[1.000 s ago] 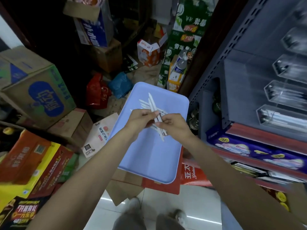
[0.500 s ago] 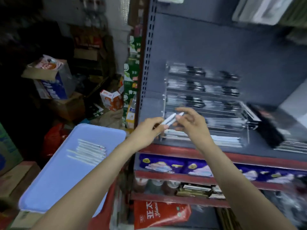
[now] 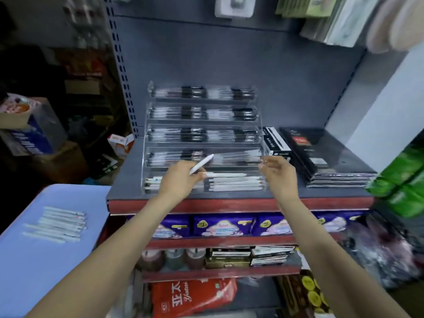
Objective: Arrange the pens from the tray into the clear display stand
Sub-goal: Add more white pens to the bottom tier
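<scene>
Since half a second ago the two hands have drawn apart: then they met over a pair of white pens in front of the clear display stand [image 3: 202,138], now each is on its own. One white pen [image 3: 202,164] is pinched in the left hand [image 3: 181,180], slanting up to the right with its tip over the stand's second tier from the bottom. A second white pen [image 3: 226,174] lies level in the bottom tier, its left end at the left fingertips (whether they touch it is too blurred to say). The right hand [image 3: 278,172] hangs by the stand's right edge, fingers loosely curled around nothing that can be made out. More white pens fill the bottom tier; the upper tiers hold darker ones. The stand sits on a grey shelf [image 3: 128,180] beside stacked black boxes [image 3: 321,154]. To the left, the blue tray [image 3: 34,271] carries a row of white pens [image 3: 57,223]
</scene>
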Available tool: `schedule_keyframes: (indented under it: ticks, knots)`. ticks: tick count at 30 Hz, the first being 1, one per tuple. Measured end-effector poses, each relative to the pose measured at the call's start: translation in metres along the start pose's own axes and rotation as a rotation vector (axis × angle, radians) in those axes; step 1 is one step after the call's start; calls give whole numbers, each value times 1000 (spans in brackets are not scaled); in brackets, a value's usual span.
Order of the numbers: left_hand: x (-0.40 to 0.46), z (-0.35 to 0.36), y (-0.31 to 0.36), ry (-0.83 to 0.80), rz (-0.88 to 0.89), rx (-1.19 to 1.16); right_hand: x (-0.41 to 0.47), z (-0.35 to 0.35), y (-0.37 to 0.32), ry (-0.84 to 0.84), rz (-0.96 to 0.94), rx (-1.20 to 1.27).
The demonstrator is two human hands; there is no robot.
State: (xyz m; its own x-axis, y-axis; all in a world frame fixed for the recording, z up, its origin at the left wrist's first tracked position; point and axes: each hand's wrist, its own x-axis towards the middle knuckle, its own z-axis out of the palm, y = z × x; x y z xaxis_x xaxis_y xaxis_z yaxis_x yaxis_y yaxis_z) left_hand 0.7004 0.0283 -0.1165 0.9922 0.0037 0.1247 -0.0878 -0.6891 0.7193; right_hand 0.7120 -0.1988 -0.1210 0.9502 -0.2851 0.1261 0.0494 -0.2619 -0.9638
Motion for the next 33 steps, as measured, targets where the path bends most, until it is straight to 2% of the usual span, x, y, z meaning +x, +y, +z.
schedule_keyframes:
  ticks: [2, 6, 10, 14, 16, 20, 23, 28, 30, 33]
  knots:
    - [5, 8, 5, -8, -28, 108, 8, -11, 7, 17, 18, -47]
    - [11, 19, 14, -43, -46, 179, 16, -19, 15, -118, 56, -150]
    - [12, 29, 25, -73, -25, 278, 17, -22, 18, -116, 54, -165]
    - [12, 34, 30, -48, 56, 446, 11, -21, 11, -36, -107, -307]
    - [11, 34, 32, -16, 108, 498, 8, -18, 4, -33, -203, -301]
    - [12, 33, 42, -27, 181, 530, 0, -6, -12, -305, -218, -177]
    - [11, 31, 49, -69, 224, 449, -2, 0, -16, -376, -231, -72]
    - [6, 18, 30, -162, 201, -16, 4, -15, -8, -295, -161, -5]
    - [5, 18, 22, -135, 197, -47, 6, -20, -2, -273, -130, -32]
    - [6, 25, 20, -107, 190, 31, 9, -19, 8, -179, -154, -191]
